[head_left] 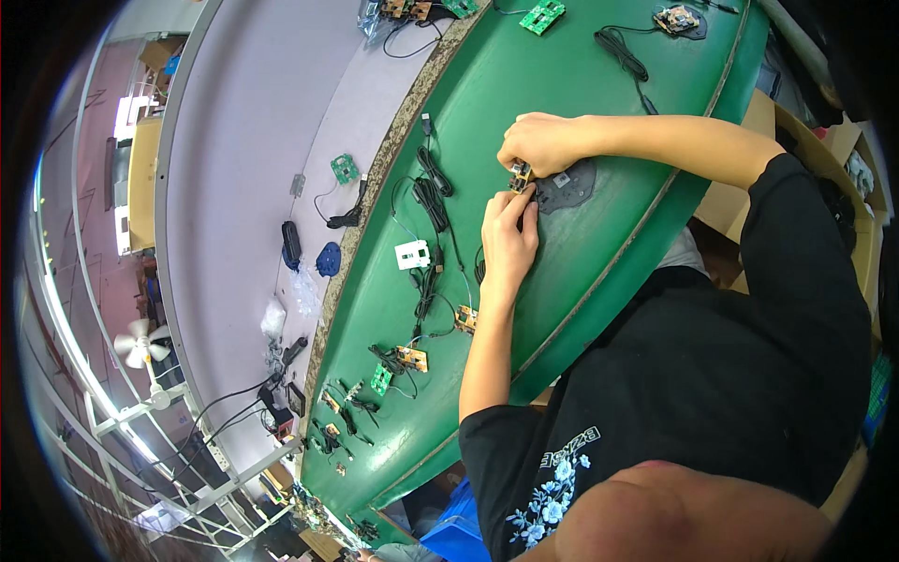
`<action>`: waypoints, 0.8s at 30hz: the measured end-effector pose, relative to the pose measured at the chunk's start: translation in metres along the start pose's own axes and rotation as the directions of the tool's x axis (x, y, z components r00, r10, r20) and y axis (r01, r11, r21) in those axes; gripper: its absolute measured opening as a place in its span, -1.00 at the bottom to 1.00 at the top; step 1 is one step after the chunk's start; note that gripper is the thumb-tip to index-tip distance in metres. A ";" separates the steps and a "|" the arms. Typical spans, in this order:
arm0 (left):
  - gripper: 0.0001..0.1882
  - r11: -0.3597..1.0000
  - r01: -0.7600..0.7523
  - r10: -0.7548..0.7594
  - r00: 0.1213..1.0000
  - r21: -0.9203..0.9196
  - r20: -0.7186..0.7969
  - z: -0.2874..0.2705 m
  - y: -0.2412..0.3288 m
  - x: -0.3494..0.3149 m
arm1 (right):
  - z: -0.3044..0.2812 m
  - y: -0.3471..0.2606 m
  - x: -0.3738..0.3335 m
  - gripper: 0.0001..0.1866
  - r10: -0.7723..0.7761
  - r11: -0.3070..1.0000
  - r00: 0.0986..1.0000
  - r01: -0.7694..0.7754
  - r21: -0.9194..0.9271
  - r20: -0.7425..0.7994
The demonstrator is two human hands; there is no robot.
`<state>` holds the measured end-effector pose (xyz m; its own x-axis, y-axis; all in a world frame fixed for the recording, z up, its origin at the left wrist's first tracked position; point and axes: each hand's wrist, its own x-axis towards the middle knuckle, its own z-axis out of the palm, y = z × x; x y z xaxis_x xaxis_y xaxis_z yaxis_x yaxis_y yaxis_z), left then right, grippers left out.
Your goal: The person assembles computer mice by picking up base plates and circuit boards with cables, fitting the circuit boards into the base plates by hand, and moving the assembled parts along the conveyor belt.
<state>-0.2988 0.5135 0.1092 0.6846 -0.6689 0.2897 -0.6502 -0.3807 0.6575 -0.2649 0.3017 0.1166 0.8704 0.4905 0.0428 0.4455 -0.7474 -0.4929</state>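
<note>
Electronics workshop, likely a factory assembly area, from where I'm standing. Giveaway: long green-topped workbench (581,272) strewn with bare green circuit boards (541,17) and coiled black cables (430,204). Person at it, small tan circuit board (520,177) between bare hands. Alongside runs a long, smooth pale-lilac surface (234,140) with more boards, cables and crumpled clear plastic bags (305,292). Past that, white metal framing (169,400) carrying a white-bladed fan (140,344). Open brown cardboard box (726,208) by the person, blue plastic bin (459,526) near the bench. Parts loose everywhere; reads as production, not home or office.
</note>
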 end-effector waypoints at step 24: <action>-0.66 0.968 0.176 -0.118 0.948 -0.178 0.295 -0.019 0.004 0.039 | -0.019 -0.001 -0.089 -0.76 -0.192 0.954 0.932 0.250 0.164 -0.307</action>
<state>-0.2685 0.4976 0.1363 0.6291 -0.7773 -0.0081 -0.4502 -0.3729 0.8113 -0.3387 0.2506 0.1296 0.7904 0.4628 0.4013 0.6084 -0.5169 -0.6022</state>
